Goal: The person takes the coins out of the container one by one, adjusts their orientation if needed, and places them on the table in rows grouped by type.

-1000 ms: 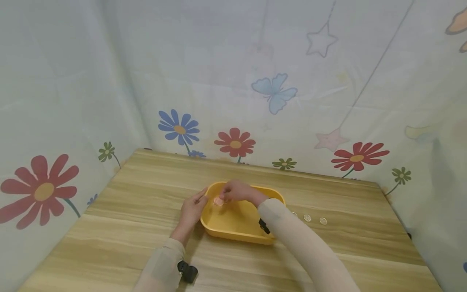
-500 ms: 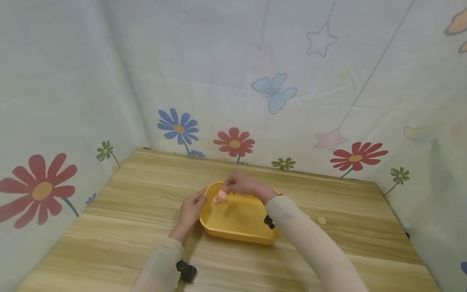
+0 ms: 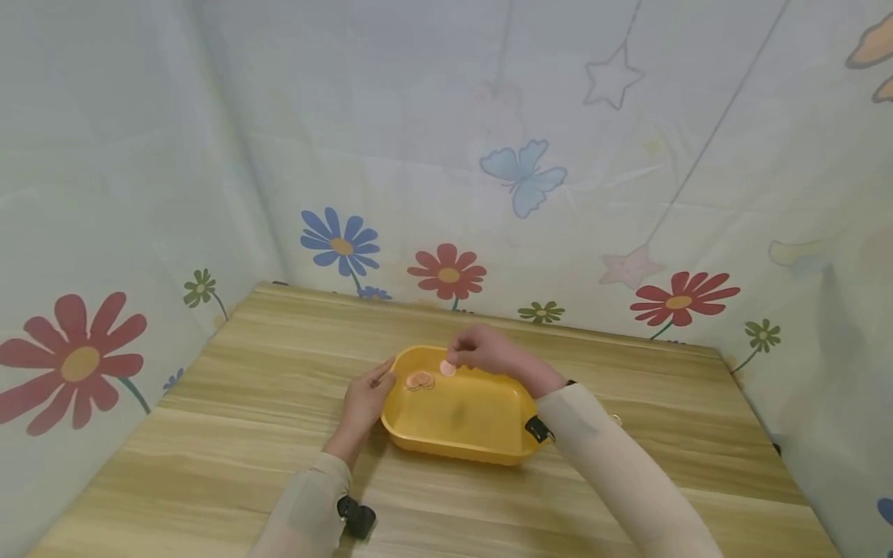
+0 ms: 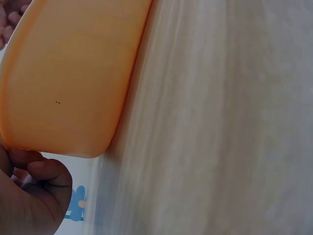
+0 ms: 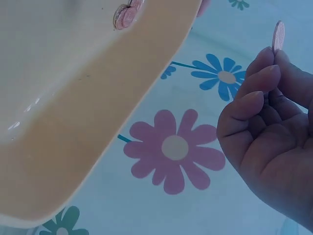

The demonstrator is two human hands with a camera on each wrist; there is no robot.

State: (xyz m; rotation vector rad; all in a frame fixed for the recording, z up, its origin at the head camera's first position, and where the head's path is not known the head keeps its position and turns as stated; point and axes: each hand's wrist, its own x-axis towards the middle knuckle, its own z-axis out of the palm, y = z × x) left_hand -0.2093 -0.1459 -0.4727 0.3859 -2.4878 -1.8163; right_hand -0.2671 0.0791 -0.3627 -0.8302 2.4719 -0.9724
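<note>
Left hand, we noted, gripped the yellow tray at the head frame's lower centre, seemingly to steady it, while the right hand pinched one coin by its edge below mid-frame, probably keeping its face uncovered.

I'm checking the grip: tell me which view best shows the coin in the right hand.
The right wrist view: the coin appears largest, pinched by the right hand, though nearly edge-on. The head view shows it small but more face-on, against the yellow tray. The left wrist view misses it.
</note>
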